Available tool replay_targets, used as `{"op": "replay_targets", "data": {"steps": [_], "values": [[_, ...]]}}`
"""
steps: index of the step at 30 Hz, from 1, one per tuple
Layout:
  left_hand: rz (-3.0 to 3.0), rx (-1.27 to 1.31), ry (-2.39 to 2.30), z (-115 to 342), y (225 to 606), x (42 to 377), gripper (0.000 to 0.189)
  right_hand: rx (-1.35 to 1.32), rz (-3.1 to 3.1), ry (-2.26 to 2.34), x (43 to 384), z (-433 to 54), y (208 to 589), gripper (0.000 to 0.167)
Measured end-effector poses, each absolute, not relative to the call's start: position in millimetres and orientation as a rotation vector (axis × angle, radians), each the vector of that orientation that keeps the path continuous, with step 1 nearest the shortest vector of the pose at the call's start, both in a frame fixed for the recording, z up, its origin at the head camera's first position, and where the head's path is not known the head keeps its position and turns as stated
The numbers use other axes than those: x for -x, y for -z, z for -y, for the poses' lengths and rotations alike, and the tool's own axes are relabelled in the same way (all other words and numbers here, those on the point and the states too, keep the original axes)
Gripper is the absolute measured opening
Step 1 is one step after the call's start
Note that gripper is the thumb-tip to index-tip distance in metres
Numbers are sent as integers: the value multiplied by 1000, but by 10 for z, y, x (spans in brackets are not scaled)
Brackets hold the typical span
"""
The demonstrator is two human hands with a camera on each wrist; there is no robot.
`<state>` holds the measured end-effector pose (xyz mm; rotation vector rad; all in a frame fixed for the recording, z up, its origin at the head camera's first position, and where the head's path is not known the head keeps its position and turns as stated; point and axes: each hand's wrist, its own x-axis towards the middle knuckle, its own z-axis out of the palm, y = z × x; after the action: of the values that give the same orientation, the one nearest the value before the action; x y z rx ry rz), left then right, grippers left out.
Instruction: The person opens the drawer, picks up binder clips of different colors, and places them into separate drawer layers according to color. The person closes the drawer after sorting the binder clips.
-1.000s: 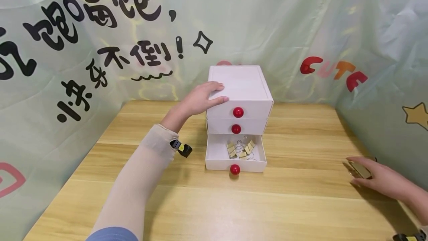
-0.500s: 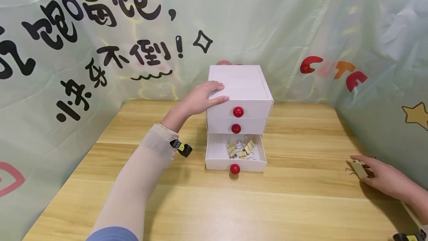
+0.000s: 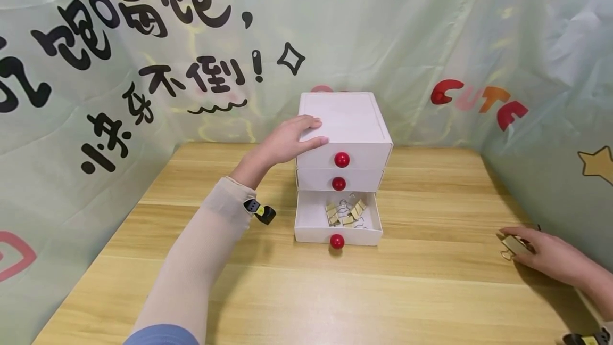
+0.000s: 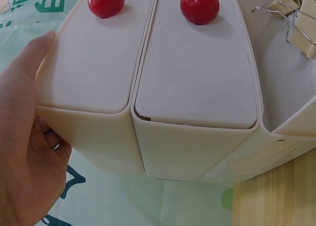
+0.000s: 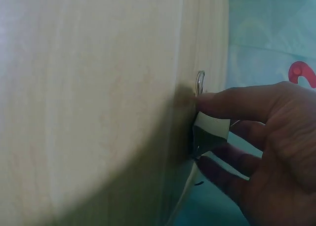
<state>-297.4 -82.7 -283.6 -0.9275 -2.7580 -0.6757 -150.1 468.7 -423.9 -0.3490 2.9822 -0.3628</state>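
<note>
My left hand (image 3: 289, 141) rests on the top left edge of a white drawer box (image 3: 351, 116), fingers on its upper face and the thumb along the front edge. The two upper drawers are closed. Pulled out at the bottom is the lowest drawer (image 3: 306, 212), holding several gold binder clips (image 3: 358, 210). At the far right, low over the tabletop, my right hand (image 3: 551, 254) holds a large gold binder clip (image 3: 516, 245) between thumb and fingers. In the right wrist view, this binder clip (image 5: 212, 129) shows one wire handle past the fingertip.
Red round knobs (image 3: 342, 159) stick out from the drawer fronts. The wooden table (image 3: 407, 281) meets a printed cloth backdrop (image 3: 383, 25) behind and on both sides. In the right wrist view, the table edge runs beside the right hand.
The binder clip has turned in my right hand, its visible wire handle shifting, while the fingers move slightly around it. My left hand and the drawers stay put.
</note>
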Motion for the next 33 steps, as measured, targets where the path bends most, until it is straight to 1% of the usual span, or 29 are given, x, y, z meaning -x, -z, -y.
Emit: {"op": "replay_targets", "data": {"steps": [4, 10, 14, 16, 23, 33], "values": [[2752, 930, 678, 836, 2843, 2980, 64, 370, -2950, 343, 1514, -4696, 4256, 58], [2742, 929, 688, 845, 2852, 2986, 63, 414, -2870, 330, 1534, -4690, 4238, 65], [2747, 926, 687, 842, 2854, 2980, 63, 404, -2857, 350, 1536, -4651, 4227, 62], [2748, 929, 682, 838, 2855, 2980, 64, 390, -2883, 357, 1528, -4609, 4224, 61], [2750, 930, 690, 839, 2854, 2987, 64, 400, -2964, 419, 1519, -4475, 4226, 66], [2750, 938, 689, 835, 2854, 2994, 64, 502, -3015, 482, 1572, -4268, 4183, 66]]}}
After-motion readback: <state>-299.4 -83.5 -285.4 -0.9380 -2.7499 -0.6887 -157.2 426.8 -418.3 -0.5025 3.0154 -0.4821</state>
